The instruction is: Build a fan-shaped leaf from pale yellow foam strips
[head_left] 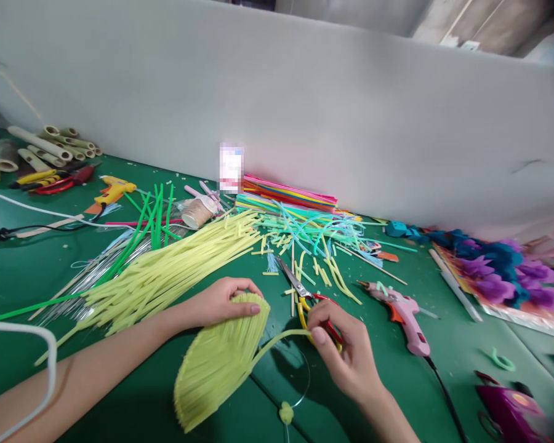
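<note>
Lower centre of the frame: one leaf-shaped piece (216, 375) of yellow-green fuzzy stems laid side by side, tilted above the green table (133, 400). Left hand (233, 304): gripping its upper end, thumb on the near face. Right hand (344, 344): thumb and fingers pinching the end of a loose stem (281, 335) that curves out from the piece's right edge. Scissors (300, 292), red and yellow handles, blades apart: just behind the right hand; whether its fingers also hold them cannot be told.

Bottom centre: small yellow-green ball (286, 412) on a thin wire. Lower right: purple object (512, 406), blurred.

Right of centre: pink glue gun (406, 317), lying on its side. Left of centre: large sheaf of yellow stems (180, 264).

Farther back: purple and blue flower shapes (517, 271), right; yellow glue gun (114, 189), left; multicoloured stems (290, 194), centre; bamboo tubes (50, 154), upper left. Behind all: pale partition (277, 92).
</note>
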`<state>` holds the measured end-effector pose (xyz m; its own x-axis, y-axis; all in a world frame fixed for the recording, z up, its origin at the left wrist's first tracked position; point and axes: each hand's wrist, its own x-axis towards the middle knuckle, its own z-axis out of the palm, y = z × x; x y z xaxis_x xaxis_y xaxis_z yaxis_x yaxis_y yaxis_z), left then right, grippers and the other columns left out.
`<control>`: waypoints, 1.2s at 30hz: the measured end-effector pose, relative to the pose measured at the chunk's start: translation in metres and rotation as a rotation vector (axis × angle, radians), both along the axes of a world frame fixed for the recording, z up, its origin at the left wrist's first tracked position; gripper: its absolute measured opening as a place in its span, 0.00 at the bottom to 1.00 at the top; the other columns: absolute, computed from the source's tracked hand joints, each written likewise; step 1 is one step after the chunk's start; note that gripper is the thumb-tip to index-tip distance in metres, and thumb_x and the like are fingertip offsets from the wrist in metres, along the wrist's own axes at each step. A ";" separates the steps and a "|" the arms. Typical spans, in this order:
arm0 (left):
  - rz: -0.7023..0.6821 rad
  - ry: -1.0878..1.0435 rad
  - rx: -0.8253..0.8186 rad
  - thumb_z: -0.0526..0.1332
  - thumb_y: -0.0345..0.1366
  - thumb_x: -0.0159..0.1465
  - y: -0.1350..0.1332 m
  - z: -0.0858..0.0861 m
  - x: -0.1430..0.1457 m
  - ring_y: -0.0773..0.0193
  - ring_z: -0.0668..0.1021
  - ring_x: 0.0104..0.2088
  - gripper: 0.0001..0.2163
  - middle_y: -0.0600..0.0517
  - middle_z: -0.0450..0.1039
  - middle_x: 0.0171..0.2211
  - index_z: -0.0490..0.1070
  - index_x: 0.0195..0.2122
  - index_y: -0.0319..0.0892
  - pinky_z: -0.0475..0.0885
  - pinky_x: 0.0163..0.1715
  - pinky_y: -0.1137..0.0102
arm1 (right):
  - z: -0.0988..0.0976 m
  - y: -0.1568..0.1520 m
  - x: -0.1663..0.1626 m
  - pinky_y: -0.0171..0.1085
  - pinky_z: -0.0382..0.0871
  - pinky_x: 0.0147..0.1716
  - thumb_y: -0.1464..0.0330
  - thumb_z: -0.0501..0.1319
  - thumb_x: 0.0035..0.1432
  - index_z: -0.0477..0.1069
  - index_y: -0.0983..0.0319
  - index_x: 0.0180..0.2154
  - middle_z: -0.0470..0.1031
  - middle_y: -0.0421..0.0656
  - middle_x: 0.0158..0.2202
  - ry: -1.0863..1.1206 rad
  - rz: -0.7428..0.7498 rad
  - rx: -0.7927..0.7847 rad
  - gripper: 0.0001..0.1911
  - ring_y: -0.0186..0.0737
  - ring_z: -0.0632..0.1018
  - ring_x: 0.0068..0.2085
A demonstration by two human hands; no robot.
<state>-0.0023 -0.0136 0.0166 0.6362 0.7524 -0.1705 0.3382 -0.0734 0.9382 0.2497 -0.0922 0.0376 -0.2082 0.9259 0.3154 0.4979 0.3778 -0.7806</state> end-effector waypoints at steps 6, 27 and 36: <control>0.014 0.002 -0.010 0.60 0.52 0.61 -0.001 0.001 0.000 0.68 0.67 0.24 0.18 0.56 0.67 0.25 0.74 0.39 0.41 0.57 0.22 0.76 | 0.006 0.019 0.049 0.40 0.63 0.31 0.52 0.54 0.61 0.70 0.59 0.31 0.74 0.43 0.27 -0.382 -0.787 0.032 0.18 0.45 0.74 0.29; 0.048 -0.072 -0.189 0.60 0.51 0.62 -0.003 0.003 0.001 0.66 0.71 0.26 0.17 0.55 0.70 0.26 0.72 0.37 0.41 0.61 0.25 0.75 | -0.014 0.024 0.132 0.50 0.69 0.37 0.49 0.48 0.59 0.67 0.76 0.48 0.76 0.68 0.39 -0.833 -1.018 -0.584 0.36 0.68 0.77 0.42; 0.112 -0.178 -0.318 0.65 0.51 0.58 -0.001 0.008 -0.004 0.70 0.68 0.24 0.17 0.56 0.67 0.23 0.71 0.31 0.40 0.58 0.24 0.77 | -0.002 0.023 0.058 0.37 0.65 0.26 0.48 0.59 0.51 0.63 0.60 0.44 0.75 0.43 0.28 -0.382 -0.855 -0.229 0.27 0.45 0.76 0.27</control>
